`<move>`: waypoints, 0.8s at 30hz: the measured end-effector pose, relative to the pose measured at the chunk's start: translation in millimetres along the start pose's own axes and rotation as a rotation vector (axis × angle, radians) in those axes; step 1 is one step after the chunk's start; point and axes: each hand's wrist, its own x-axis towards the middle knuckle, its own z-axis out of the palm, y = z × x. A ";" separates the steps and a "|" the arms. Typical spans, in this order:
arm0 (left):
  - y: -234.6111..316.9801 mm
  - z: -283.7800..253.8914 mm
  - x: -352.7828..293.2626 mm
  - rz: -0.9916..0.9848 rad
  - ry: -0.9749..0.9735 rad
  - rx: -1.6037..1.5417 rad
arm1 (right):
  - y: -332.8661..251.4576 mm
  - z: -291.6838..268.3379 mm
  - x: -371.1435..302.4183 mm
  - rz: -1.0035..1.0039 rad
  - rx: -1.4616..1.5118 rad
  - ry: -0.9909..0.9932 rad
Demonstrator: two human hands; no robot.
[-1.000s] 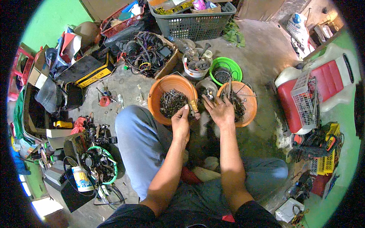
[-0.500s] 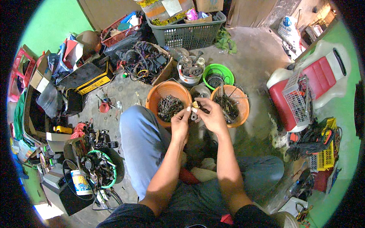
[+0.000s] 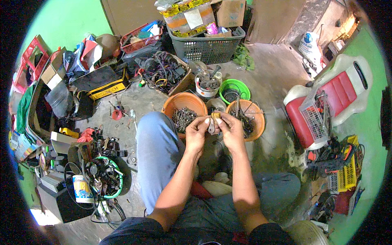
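My left hand [image 3: 197, 136] and my right hand [image 3: 231, 132] meet in front of me, just above and between two orange buckets. In the fingertips of my right hand is a small yellow, brass-like piece [image 3: 216, 116]. A flat grey metal part [image 3: 211, 126] with a rounded end hangs next to it, pinched by my left thumb and fingers. Fingers cover much of both pieces, and whether they are joined I cannot tell. Small dark metal parts [image 3: 184, 118] fill the left orange bucket [image 3: 192, 100]. Longer metal pieces stand in the right orange bucket [image 3: 258, 124].
Behind the buckets are a green basin [image 3: 249, 90], a white pail [image 3: 206, 93] of metal parts and a cardboard box [image 3: 184, 81] of tangled cables. A red-and-white seat [image 3: 296, 118] stands at right. At left lies a green-rimmed basket [image 3: 121, 179] of dark parts.
The view has shifted, so the surroundings sit lower in it. Both hands have turned the small pieces, and the yellow one now shows more squarely between the fingertips.
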 end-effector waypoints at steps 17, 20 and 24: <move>-4.3 -14.2 9.3 -0.203 0.075 -0.411 | -13.2 -33.1 6.6 0.179 0.488 0.083; -8.5 -14.6 9.7 -0.255 0.106 -0.491 | -7.7 -33.7 6.9 0.205 0.581 0.132; -7.2 -12.4 9.1 -0.285 0.124 -0.512 | -7.0 -29.5 7.2 0.235 0.546 0.151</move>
